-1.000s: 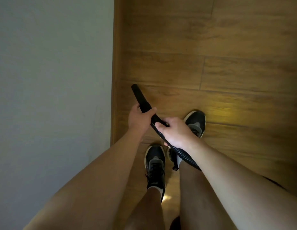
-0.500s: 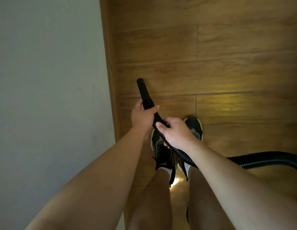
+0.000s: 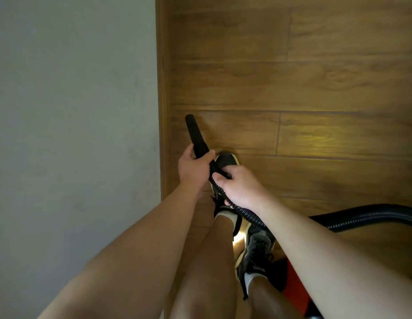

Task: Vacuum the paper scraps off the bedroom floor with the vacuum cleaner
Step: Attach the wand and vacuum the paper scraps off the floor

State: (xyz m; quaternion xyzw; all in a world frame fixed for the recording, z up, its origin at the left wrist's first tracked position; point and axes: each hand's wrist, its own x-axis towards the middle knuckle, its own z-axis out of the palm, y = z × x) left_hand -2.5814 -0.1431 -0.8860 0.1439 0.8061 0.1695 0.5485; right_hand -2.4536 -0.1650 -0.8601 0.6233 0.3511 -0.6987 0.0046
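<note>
While a person looks down at their own bare arms, a grey wall (image 3: 74,134) fills the left side, meeting a wooden skirting board (image 3: 162,111) and a wood-plank floor (image 3: 315,88). Near the skirting board, the black vacuum nozzle (image 3: 195,134) angles down toward the floor. The left hand (image 3: 192,169) holds it, fingers (image 3: 207,156) clamped round the tube. Just beside it, the right hand (image 3: 239,187) grips the ribbed black hose (image 3: 361,217), fingers curled tight. Below the hands are two black trainers (image 3: 258,249). The hose curves away toward the right edge, and a red vacuum cleaner body (image 3: 297,286) shows at the bottom right.
</note>
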